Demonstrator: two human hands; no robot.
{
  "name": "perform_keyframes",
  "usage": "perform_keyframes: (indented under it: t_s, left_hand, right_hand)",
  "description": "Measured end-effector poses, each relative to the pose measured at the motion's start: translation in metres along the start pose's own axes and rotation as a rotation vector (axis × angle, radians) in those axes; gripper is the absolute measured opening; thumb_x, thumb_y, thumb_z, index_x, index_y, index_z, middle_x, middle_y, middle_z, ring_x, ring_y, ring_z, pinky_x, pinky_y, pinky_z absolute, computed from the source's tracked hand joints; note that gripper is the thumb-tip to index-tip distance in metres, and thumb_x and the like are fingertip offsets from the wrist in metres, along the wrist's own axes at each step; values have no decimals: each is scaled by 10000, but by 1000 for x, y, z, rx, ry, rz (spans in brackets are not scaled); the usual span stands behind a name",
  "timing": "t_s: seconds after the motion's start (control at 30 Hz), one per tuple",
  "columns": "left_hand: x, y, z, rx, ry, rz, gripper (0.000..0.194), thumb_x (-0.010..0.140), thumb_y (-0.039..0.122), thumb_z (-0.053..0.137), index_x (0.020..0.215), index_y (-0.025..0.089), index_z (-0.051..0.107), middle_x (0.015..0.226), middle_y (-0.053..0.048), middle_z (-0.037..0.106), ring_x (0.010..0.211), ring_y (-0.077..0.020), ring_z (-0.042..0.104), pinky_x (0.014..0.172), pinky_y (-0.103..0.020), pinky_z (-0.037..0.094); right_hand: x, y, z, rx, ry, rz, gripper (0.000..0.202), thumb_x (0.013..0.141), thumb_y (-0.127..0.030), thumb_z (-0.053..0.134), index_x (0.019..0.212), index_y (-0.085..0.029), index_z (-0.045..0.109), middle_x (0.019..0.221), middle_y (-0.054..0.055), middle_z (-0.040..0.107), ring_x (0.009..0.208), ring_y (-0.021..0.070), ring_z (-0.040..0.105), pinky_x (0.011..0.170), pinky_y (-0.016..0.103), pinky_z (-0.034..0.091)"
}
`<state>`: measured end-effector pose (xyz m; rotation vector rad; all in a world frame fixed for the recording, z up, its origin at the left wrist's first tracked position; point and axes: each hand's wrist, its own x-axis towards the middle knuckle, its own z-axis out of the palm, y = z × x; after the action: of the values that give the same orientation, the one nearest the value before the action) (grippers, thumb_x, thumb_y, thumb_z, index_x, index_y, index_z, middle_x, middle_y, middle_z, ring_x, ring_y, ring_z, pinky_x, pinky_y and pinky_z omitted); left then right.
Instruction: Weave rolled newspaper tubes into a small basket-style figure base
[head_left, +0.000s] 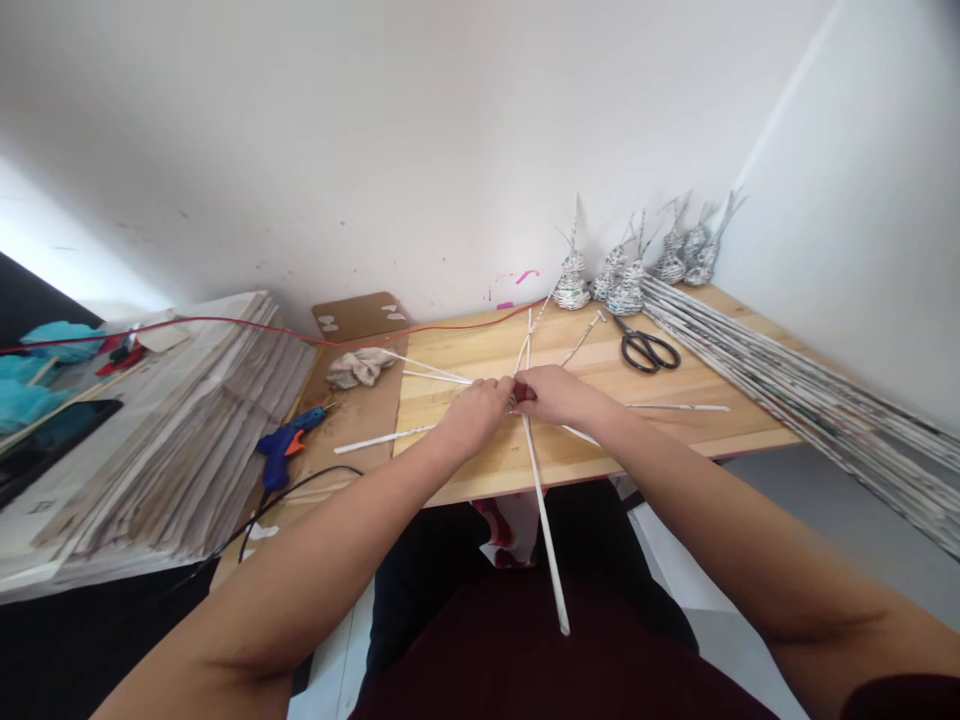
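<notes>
Rolled paper sticks (pixel 541 490) fan out like spokes from one centre on the wooden board, and one reaches over the front edge toward my lap. My left hand (pixel 480 408) is closed on the sticks at the centre from the left. Right beside it, my right hand (pixel 551 396) pinches at the same crossing, its fingertips nearly touching those of my left hand. The crossing itself is mostly hidden by my fingers.
Black scissors (pixel 649 351) lie right of the hands, before several woven paper pieces (pixel 572 282). A bundle of paper sticks (pixel 795 390) extends right. Leftward are a crumpled cloth (pixel 361 367), a blue glue gun (pixel 279 450) and a paper stack (pixel 187 450). A red cord (pixel 420 328) crosses behind.
</notes>
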<state>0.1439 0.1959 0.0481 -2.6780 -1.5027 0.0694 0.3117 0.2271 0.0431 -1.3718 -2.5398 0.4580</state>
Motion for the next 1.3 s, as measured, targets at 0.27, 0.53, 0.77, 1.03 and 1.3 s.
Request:
perform_keyframes:
  t_s: [0.27, 0.53, 0.77, 1.03, 1.3]
  left_hand:
    - [4, -8, 8, -41, -12, -52, 248, 962, 299, 434, 1075, 153, 599, 928, -102, 652, 901, -234, 657, 773, -311, 471]
    - [2, -9, 8, -40, 8, -43, 249, 958, 278, 444, 1091, 164, 620, 918, -95, 651, 926, -227, 653, 783, -298, 475]
    - [2, -6, -2, 28, -38, -17, 246, 948, 243, 447, 1110, 166, 614, 974, -101, 615, 917, -236, 634, 741, -312, 490]
    - [7, -5, -15, 78, -83, 87, 231, 945, 213, 463, 1070, 152, 647, 1007, -104, 588, 966, -216, 569, 821, -301, 458]
    - [28, -33, 2, -121, 13, 289, 180, 903, 225, 549, 911, 183, 723, 897, -74, 665, 859, -181, 592, 845, -293, 433]
  right_hand:
    - [-4, 8, 5, 208, 29, 55, 313, 703, -247, 743, 995, -197, 642, 764, -20, 684, 696, 133, 607, 628, 221, 382]
    - [-5, 9, 8, 320, 32, 63, 257, 709, -204, 744, 960, -186, 692, 722, -30, 676, 653, 113, 597, 620, 215, 381]
    - [-4, 12, 9, 308, 35, 62, 244, 702, -216, 755, 939, -196, 703, 711, -32, 663, 653, 116, 590, 615, 220, 379]
    - [-3, 10, 8, 329, 13, 94, 190, 679, -207, 763, 856, -193, 694, 719, -23, 676, 675, 127, 603, 625, 226, 393]
    - [-2, 8, 5, 323, 22, 95, 197, 653, -200, 783, 830, -187, 697, 737, -19, 680, 693, 127, 609, 630, 219, 396]
